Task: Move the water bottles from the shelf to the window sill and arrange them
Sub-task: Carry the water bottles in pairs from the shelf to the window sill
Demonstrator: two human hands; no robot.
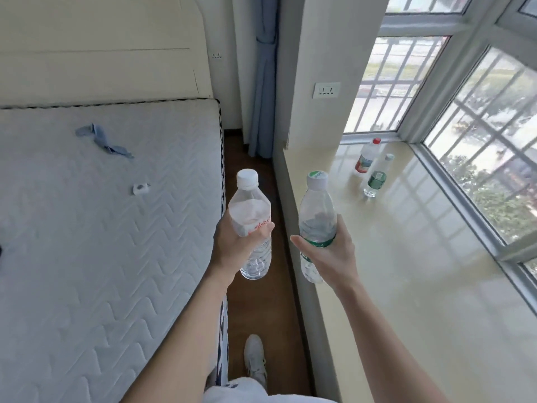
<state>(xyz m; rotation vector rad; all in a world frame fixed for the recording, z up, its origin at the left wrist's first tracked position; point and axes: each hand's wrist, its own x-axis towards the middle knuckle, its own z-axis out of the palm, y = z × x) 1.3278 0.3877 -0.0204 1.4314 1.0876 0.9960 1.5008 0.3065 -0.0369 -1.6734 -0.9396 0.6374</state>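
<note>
Carries 2 water bottles along the sill, 1 per hand, so mid-transport by the look of it, with no shelf in view. Grips the white-capped bottle (249, 207) in the left hand (232, 245), with fingers curled round its middle, upright, out over the strip of wooden floor (255, 303) between the mattress (101, 228) and the sill's front wall. Grips the green-capped bottle (317, 207) in the right hand (334, 254), with thumb and fingers clamped round the green label band, upright, level with the near edge of the window sill (421, 271) and resting on nothing. Keeps the 2 held bottles near each other without touching. Toward the far corner of the sill, by the window: 2 more bottles standing, a red-capped bottle (366, 158) and, just beside it and nearer, a green-labelled bottle (376, 178). Cannot tell how many remain at the shelf, so no firm count of progress; placing and arranging of this pair not yet done. Next, probably: swing both hands right over the glossy sill, lower each bottle upright next to the standing pair, line up all 4 in a tidy row, and let go only after seating each base flat. Worth approaching with care, to avoid knocking the light standing bottles over.
</note>
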